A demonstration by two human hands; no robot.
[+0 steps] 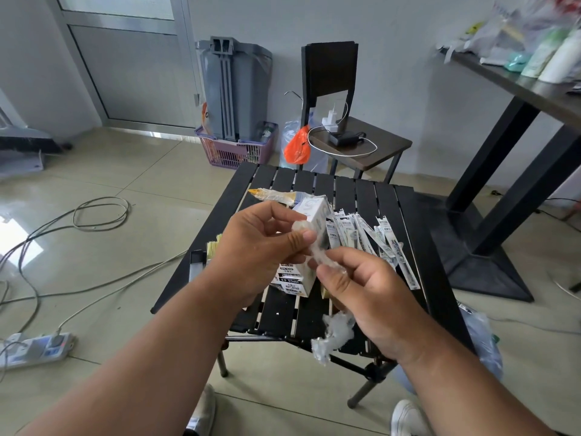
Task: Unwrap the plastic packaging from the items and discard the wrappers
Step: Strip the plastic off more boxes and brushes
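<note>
Over the black slatted table [345,190], my left hand [261,247] pinches one end of a clear plastic wrapper [314,250], and my right hand [367,291] pinches its other end between thumb and forefinger. A crumpled wad of clear plastic [333,338] hangs from under my right palm. Behind my hands stands a white box [311,212], and another white box with black labels [295,280] lies on the table. Several wrapped pen refills [377,237] are spread to the right. A wrapped yellow-tipped item [273,195] lies at the far left of the table.
A grey bin [232,89] in a purple basket [239,152] stands by the wall. A dark chair [355,143] with a charger sits behind the table. Cables [94,215] and a power strip [37,347] lie on the floor at left. A plastic bag [481,338] hangs at right.
</note>
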